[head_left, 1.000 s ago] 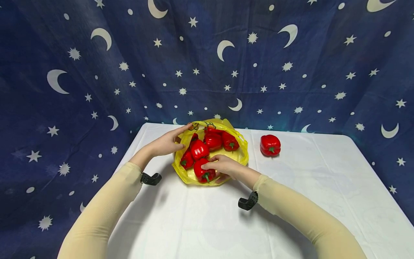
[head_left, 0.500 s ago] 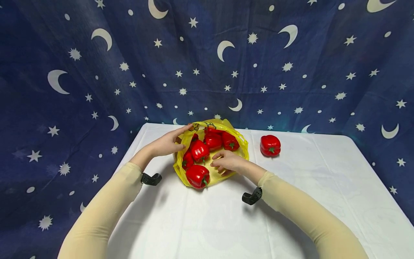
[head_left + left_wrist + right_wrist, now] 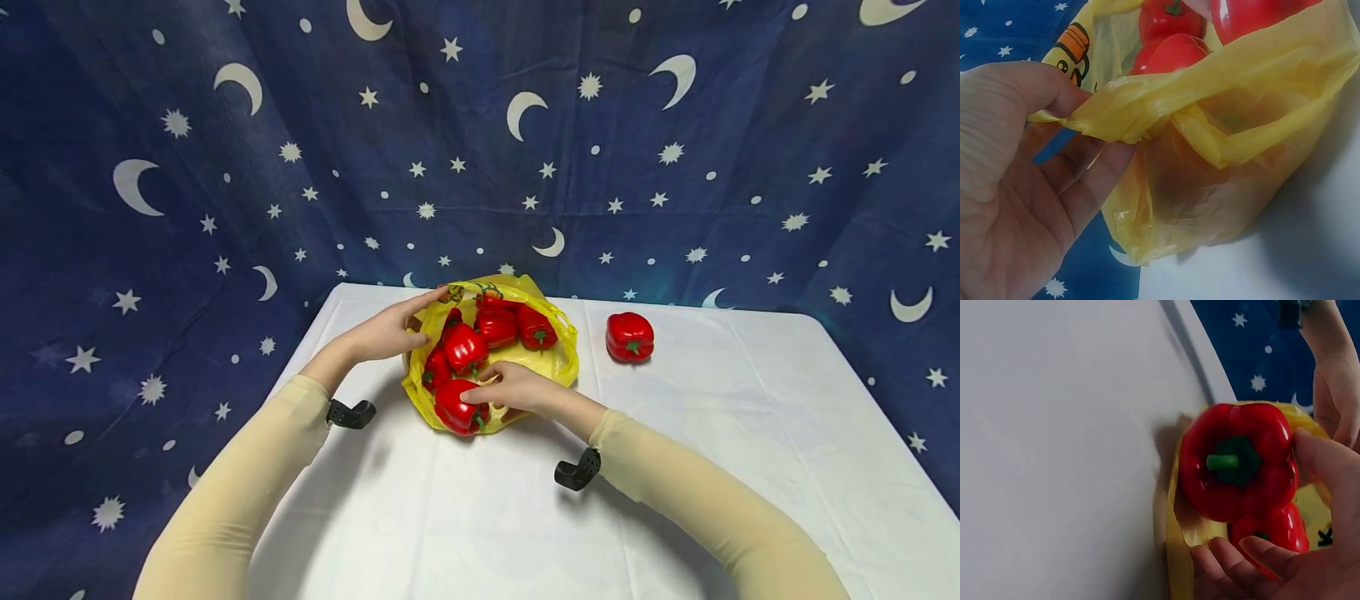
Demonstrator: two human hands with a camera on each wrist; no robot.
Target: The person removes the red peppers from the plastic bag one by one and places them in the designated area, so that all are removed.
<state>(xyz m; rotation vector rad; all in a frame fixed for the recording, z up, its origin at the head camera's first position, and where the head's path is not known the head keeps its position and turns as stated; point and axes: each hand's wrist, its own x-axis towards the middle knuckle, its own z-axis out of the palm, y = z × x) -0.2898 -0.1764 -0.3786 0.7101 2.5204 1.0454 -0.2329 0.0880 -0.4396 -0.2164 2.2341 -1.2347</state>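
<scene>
A yellow plastic bag [image 3: 573, 358] lies with its mouth facing me, several red bell peppers inside. My left hand [image 3: 384, 333] pinches the left edge of its mouth; in the left wrist view the thumb and fingers of that hand [image 3: 1029, 169] have the thin plastic bunched between them. At the lower rim sits the nearest bell pepper [image 3: 453, 408], stem toward me. My right hand [image 3: 525, 387] reaches in at the mouth, thumb against this pepper. In the right wrist view the other fingers [image 3: 1229, 559] spread below the pepper [image 3: 1266, 494], with a gap between.
One more red bell pepper [image 3: 630, 337] stands on the white-covered table [image 3: 712, 392], right of the bag. Behind the table hangs a dark blue cloth [image 3: 480, 125] with moons and stars.
The right hand drew back from the nearest pepper half a second ago and now has its thumb on it again. That pepper sits lower and further left than one second ago. The left hand stays put.
</scene>
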